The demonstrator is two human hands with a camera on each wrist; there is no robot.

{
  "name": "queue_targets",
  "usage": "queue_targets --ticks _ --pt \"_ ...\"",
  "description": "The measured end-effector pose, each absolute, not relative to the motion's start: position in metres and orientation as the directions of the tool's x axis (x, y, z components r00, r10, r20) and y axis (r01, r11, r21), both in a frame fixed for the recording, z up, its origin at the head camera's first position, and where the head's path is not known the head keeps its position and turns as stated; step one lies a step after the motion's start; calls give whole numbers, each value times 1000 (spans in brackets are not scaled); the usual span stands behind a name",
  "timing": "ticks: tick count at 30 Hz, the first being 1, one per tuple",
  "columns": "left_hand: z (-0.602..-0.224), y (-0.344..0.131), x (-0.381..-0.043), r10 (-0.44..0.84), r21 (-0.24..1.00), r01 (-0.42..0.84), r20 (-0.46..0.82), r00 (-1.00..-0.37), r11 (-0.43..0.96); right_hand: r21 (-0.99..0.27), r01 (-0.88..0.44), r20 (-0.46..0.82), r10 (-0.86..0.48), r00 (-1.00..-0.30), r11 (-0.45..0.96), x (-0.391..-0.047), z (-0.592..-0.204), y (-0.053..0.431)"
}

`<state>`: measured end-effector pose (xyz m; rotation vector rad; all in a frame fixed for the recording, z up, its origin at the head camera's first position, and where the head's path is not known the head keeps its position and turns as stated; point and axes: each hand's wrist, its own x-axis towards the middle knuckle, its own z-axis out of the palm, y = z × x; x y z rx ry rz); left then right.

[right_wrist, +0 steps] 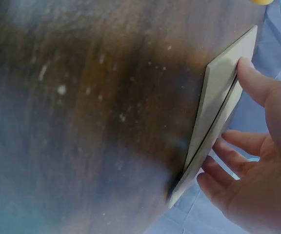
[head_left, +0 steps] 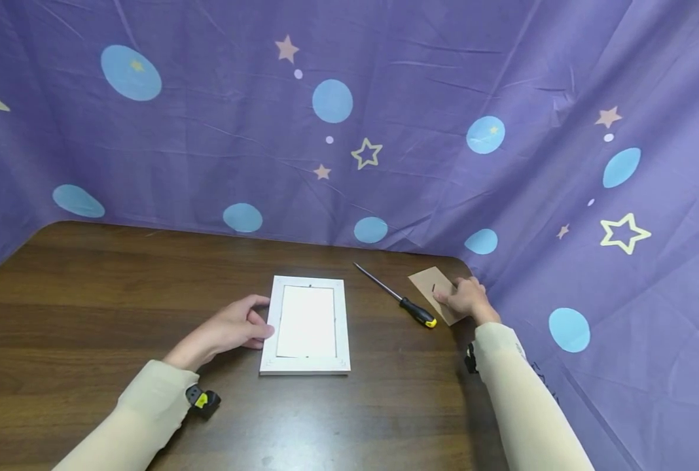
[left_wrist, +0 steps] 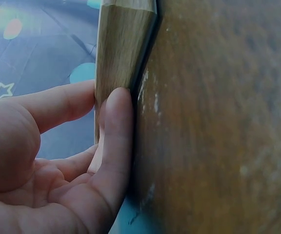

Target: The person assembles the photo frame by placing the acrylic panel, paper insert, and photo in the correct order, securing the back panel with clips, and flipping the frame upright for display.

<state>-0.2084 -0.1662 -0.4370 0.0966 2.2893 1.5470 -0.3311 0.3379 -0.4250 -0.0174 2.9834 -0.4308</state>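
Observation:
A white rectangular picture frame [head_left: 341, 327] lies flat in the middle of the table, with a white panel [head_left: 306, 320] inside and small dark marks at the panel's edges. My left hand [head_left: 237, 325] holds the frame by its left side. In the left wrist view, fingers [left_wrist: 117, 131] press along the wood-grained side of the picture frame [left_wrist: 123, 44]. Farther right, my right hand [head_left: 467, 299] pinches a thin brown backing board [head_left: 429, 282], thumb on top. The right wrist view shows the backing board [right_wrist: 218, 92] with a narrow flap along it and the fingers by its outer edge.
A screwdriver [head_left: 405, 304] with a black and yellow handle lies between the picture frame and the backing board. Purple patterned cloth [head_left: 408, 131] hangs along the back and right of the brown wooden table [head_left: 120, 281].

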Motion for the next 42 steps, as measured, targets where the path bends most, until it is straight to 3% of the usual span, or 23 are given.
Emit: queue_targets --ticks 11,20,35,42 --pt "-437 -168 -209 266 907 -148 -268 -926 395 -297 34 -130 -5 -992 954 -331 -419 338" --pt "-438 -168 -209 258 902 -154 -273 -927 404 -478 183 -242 71 -968 859 -326 -414 345" --pt "-435 -166 -208 271 912 -144 -260 -927 384 -329 10 -228 -69 -971 944 -324 -376 362" --pt "-436 -166 -208 265 909 -149 -265 -927 389 -399 -56 -173 -135 -976 915 -320 -347 350"
